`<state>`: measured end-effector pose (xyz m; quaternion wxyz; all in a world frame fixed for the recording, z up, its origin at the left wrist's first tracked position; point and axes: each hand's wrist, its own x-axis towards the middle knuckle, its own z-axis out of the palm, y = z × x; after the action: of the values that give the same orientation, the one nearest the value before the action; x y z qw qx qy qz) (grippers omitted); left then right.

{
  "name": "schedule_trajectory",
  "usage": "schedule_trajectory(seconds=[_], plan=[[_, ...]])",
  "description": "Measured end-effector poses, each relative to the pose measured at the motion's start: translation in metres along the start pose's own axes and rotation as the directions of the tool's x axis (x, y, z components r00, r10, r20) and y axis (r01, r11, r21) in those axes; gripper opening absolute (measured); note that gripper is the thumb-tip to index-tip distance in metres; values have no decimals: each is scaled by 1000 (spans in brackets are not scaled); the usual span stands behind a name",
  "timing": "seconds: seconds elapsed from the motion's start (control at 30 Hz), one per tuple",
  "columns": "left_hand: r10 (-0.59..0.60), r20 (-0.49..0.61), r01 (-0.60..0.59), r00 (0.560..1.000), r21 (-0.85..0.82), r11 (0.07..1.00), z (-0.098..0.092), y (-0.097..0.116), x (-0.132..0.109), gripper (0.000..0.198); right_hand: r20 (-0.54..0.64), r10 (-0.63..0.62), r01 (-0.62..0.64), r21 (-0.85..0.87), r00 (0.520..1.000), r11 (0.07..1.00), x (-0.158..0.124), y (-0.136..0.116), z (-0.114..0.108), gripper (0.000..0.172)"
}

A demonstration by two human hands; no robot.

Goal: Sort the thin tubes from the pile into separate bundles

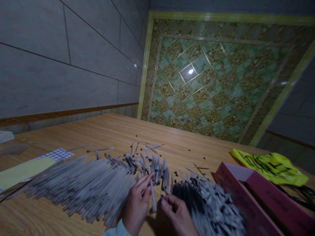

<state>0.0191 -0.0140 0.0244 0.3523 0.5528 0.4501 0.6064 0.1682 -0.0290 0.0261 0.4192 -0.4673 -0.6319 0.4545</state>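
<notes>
My left hand is closed around a thin pale tube, which slants down between thumb and fingers. Just right of it, my right hand has thumb and fingertips pinched together. A tiny dark bit shows at those fingertips, too small to name. Left of my hands spreads a large heap of thin whitish tubes, laid roughly side by side. Shorter tubes with dark ends lie scattered beyond my fingers. To the right of my right hand is another pile of dark and whitish pieces.
A pink open box stands at the right, with a bright yellow bag with black print behind it. A yellow paper and a blue-checked sheet lie left on the wooden table. A tiled wall borders the left.
</notes>
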Motion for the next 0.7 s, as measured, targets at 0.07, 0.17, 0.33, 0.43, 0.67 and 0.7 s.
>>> schedule_trajectory(seconds=[0.07,0.17,0.33,0.43,0.67,0.7], plan=[[14,19,-14,1000,37,999,1,1,-1,36,38,-30,28,68,999,997,1,4,13,48],[-51,45,56,998,-108,993,2,5,-2,28,36,-13,6,194,999,981,2,11,22,47],[-308,120,318,944,-584,747,2,16,-2,12,275,87,-226,525,957,820,1,13,22,46],[-306,328,448,894,-696,561,2,23,-5,27,439,7,-297,596,899,746,-1,11,24,46],[-221,447,490,867,-680,545,4,19,-11,18,467,-61,-352,741,882,571,-4,20,29,35],[-216,452,494,865,-692,526,5,17,-11,17,474,-84,-345,740,877,577,-4,21,29,36]])
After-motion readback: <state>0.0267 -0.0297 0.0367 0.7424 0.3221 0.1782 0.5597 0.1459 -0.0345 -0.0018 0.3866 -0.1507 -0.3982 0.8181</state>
